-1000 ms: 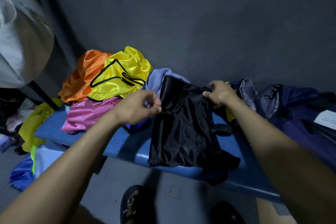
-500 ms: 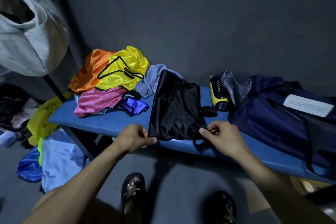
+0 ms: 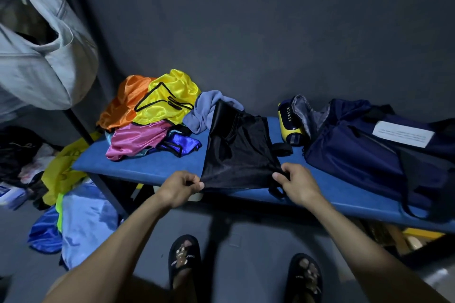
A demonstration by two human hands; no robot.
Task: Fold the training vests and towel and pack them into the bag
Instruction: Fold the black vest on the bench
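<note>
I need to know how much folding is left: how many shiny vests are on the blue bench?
5: black vest pinched by left hand and right hand; orange vest, yellow vest, pink vest and blue vest piled at left. More may be buried.

We see a shiny black training vest [image 3: 236, 152] spread on a blue padded bench [image 3: 152, 167], its near edge at the bench's front. Our left hand [image 3: 181, 186] pinches the near left corner and our right hand [image 3: 295, 183] pinches the near right corner. Behind lies a heap: an orange vest [image 3: 118, 108], a yellow black-trimmed vest [image 3: 170, 101], a pink vest [image 3: 135, 140] and a grey-blue towel [image 3: 204, 110]. A dark navy fabric bag [image 3: 369, 152] sits open at the right.
</note>
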